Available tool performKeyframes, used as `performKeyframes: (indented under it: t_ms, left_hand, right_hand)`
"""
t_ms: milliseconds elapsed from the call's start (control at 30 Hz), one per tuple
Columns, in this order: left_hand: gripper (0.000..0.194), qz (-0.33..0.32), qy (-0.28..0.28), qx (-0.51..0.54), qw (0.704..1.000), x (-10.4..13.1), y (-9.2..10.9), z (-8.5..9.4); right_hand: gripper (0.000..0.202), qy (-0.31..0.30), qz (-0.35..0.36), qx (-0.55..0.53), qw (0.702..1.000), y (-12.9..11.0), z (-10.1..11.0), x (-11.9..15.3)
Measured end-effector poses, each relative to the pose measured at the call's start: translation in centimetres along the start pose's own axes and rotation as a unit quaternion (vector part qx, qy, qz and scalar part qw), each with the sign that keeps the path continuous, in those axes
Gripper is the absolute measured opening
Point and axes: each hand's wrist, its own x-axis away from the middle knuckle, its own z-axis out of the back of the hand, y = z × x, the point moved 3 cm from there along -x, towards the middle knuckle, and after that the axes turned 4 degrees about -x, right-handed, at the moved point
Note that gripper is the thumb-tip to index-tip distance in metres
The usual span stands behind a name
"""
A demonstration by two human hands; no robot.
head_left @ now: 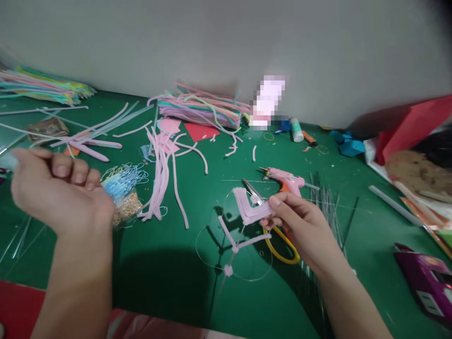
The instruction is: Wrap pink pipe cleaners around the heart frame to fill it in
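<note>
Green tabletop (219,165) | lilac V-shaped piece (245,212) pinched between right fingers (282,210) | left fingers (79,172) slack, half-curled

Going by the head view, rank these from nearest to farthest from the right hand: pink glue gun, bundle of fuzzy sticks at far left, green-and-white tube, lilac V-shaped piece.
From the right hand:
1. Lilac V-shaped piece: in its fingertips.
2. Pink glue gun: just beyond the hand.
3. Green-and-white tube: farther back, near the wall.
4. Bundle of fuzzy sticks: far left.
</note>
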Motion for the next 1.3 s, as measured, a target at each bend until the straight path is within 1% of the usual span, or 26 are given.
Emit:
performKeyframes:
  t_ms: [33, 67, 100, 133, 167, 200, 233, 267, 300, 333, 367, 400, 533, 633, 700, 800, 867, 933, 1000, 1033, 1100, 1133, 1167, 1200, 1267, 1300]
  left_hand:
    - [0.047, -0.078, 0.037, 0.058, 0.995, 0.2, 0.2, -0.1]
    - [0.049, -0.099, -0.008, 0.078, 0.992, 0.4, 0.0, -0.8]
    - [0.050, -0.080, -0.100, 0.051, 0.990, 0.9, -0.6, -2.1]
    - [0.042, -0.070, -0.200, 0.012, 0.977, 1.6, -1.1, -3.5]
    - [0.024, -0.058, -0.259, -0.012, 0.964, 2.4, -1.8, -4.6]
    - [0.022, -0.049, -0.319, -0.036, 0.946, 3.4, -2.3, -5.7]
    - [0.037, -0.060, -0.418, -0.073, 0.904, 4.6, -2.8, -6.8]
    - [0.043, -0.080, -0.494, -0.102, 0.860, 5.7, -3.1, -7.7]
    - [0.039, -0.096, -0.555, -0.122, 0.817, 6.7, -3.4, -8.4]
    - [0.033, -0.093, -0.604, -0.138, 0.780, 7.5, -3.7, -8.9]
    - [0.028, -0.087, -0.628, -0.127, 0.763, 8.1, -3.9, -9.2]
    - [0.027, -0.083, -0.636, -0.110, 0.759, 8.4, -4.0, -9.3]
    - [0.018, -0.073, -0.634, -0.052, 0.768, 8.6, -4.1, -9.8]
    - [0.012, -0.077, -0.645, -0.037, 0.759, 8.9, -4.2, -10.0]
    - [0.010, -0.068, -0.653, -0.030, 0.754, 9.3, -4.4, -10.1]
    - [0.008, -0.028, -0.649, -0.029, 0.760, 9.6, -4.9, -10.2]
    - [0.010, 0.011, -0.627, -0.029, 0.778, 9.4, -5.1, -10.1]
    - [0.011, 0.041, -0.576, -0.012, 0.817, 8.5, -4.9, -9.8]
    - [0.012, 0.041, -0.486, 0.033, 0.872, 6.9, -4.4, -9.2]
    - [0.013, 0.043, -0.438, 0.072, 0.895, 5.9, -4.0, -8.8]
    - [0.016, 0.034, -0.335, 0.154, 0.929, 3.9, -3.2, -7.7]
    - [0.017, 0.021, -0.281, 0.188, 0.941, 3.0, -2.7, -7.0]
    - [0.021, 0.011, -0.226, 0.225, 0.948, 2.2, -2.3, -6.4]
    - [0.025, 0.014, -0.173, 0.259, 0.950, 1.5, -2.1, -5.7]
    - [0.030, 0.045, -0.144, 0.295, 0.943, 0.8, -1.9, -5.1]
    - [0.036, 0.042, -0.135, 0.298, 0.944, 0.7, -1.8, -4.8]
  right_hand:
    - [0.021, -0.001, 0.004, -0.006, 1.000, 0.0, -0.1, 0.0]
    - [0.021, -0.001, 0.008, -0.012, 1.000, -0.1, -0.2, -0.1]
    - [0.021, 0.000, 0.011, -0.018, 1.000, -0.1, -0.3, -0.1]
    - [0.021, 0.002, 0.014, -0.024, 1.000, -0.2, -0.4, -0.1]
    - [0.021, 0.003, 0.015, -0.028, 0.999, -0.2, -0.5, -0.1]
    - [0.022, 0.004, 0.015, -0.030, 0.999, -0.2, -0.7, -0.1]
    - [0.023, 0.005, 0.015, -0.032, 0.999, -0.3, -0.8, -0.2]
    - [0.023, 0.005, 0.014, -0.033, 0.999, -0.3, -0.9, -0.2]
    - [0.024, 0.005, 0.014, -0.033, 0.999, -0.3, -1.1, -0.1]
    - [0.024, 0.004, 0.015, -0.034, 0.999, -0.3, -1.2, -0.1]
    - [0.024, 0.001, 0.018, -0.036, 0.999, -0.3, -1.3, -0.1]
    - [0.023, -0.003, 0.020, -0.037, 0.999, -0.3, -1.4, -0.1]
    - [0.025, -0.006, 0.023, -0.027, 0.999, -0.1, -1.5, -0.1]
    - [0.025, -0.007, 0.023, -0.026, 0.999, 0.0, -1.6, -0.1]
    - [0.025, -0.011, 0.020, -0.032, 0.999, 0.0, -1.7, -0.1]
    - [0.024, -0.018, 0.013, -0.042, 0.999, 0.0, -1.7, 0.0]
    - [0.023, -0.020, 0.010, -0.047, 0.999, -0.1, -1.7, 0.1]
    - [0.024, -0.013, 0.004, -0.048, 0.999, -0.1, -1.4, 0.1]
    - [0.025, 0.002, -0.001, -0.048, 0.999, -0.2, -1.1, 0.1]
    - [0.025, 0.010, 0.000, -0.047, 0.999, -0.2, -0.9, 0.1]
    - [0.025, 0.018, 0.013, -0.043, 0.999, -0.2, -0.5, 0.0]
    - [0.025, 0.020, 0.021, -0.041, 0.999, -0.3, -0.3, -0.1]
    - [0.025, 0.022, 0.027, -0.039, 0.999, -0.2, -0.2, -0.1]
    - [0.025, 0.024, 0.029, -0.038, 0.999, -0.2, -0.1, -0.2]
    - [0.024, 0.031, 0.027, -0.041, 0.998, -0.1, 0.0, -0.2]
    - [0.023, 0.031, 0.025, -0.044, 0.998, -0.1, 0.0, -0.2]
